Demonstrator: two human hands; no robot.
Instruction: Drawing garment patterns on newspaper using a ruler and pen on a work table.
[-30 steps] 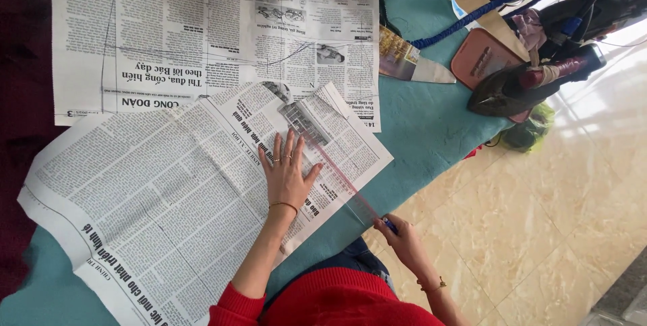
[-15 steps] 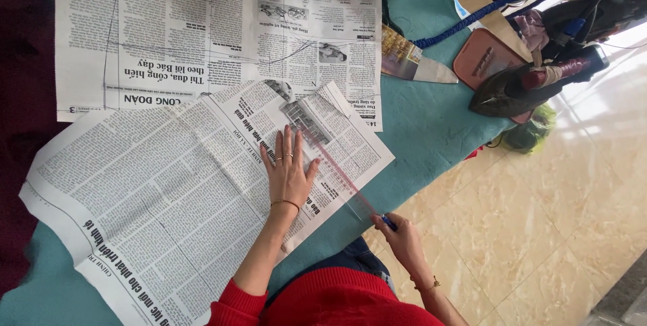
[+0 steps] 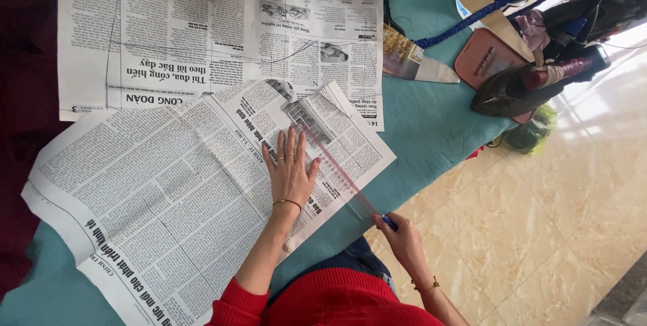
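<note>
Head view, left to right: a large newspaper sheet (image 3: pixel 155 198) lies spread at an angle on a table covered in teal cloth (image 3: pixel 431 130), its upper corner overlapping a second newspaper (image 3: pixel 222 36) that carries drawn pencil lines. The left hand (image 3: pixel 291 169) lies flat on the angled sheet, fingers spread, pressing down a clear ruler (image 3: pixel 337 174) that runs diagonally toward the sheet's lower right edge. At the ruler's near end, past the table edge, the right hand (image 3: pixel 404 242) pinches a blue pen (image 3: pixel 389 222) at its tip. To draw this line well, I judge the flat hand should bear down near the ruler's middle so it cannot pivot, while the pen stays tight against the ruler's edge. Farther right lie a trowel-shaped scraper (image 3: pixel 421 68), a pink case (image 3: pixel 486 63) and a dark iron (image 3: pixel 532 86), with tiled floor (image 3: pixel 552 231) beyond.
</note>
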